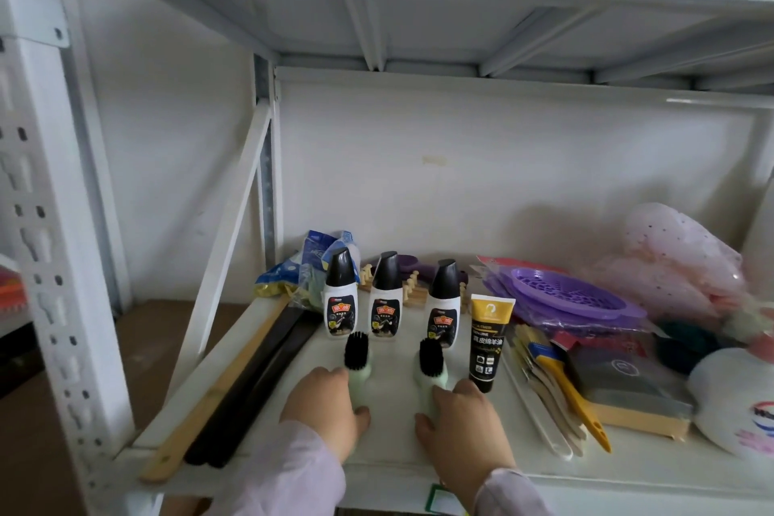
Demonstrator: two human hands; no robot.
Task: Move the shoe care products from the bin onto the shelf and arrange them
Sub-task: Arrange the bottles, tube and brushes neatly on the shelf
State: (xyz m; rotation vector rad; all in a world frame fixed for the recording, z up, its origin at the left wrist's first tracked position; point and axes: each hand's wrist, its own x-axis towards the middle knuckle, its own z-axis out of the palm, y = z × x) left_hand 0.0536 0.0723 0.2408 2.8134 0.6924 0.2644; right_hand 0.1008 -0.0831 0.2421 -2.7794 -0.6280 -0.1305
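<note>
Your left hand [324,406] and right hand [458,419] each grip a pale green brush [357,360], [431,367], bristles up, on the shelf [389,444]; your fingers hide the handles. Behind stand three polish bottles [340,297] and a black tube [487,341]. The white bottle [733,402] at right is cut off.

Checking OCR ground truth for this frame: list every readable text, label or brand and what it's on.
"真皮绵羊油": black and yellow tube; the smaller print above it is blurred.
Red and gold logo on each of the three polish bottles: too blurred to read.
Red and blue print on the white bottle at far right: cut off, unreadable.
Blue bag print: unreadable.
</note>
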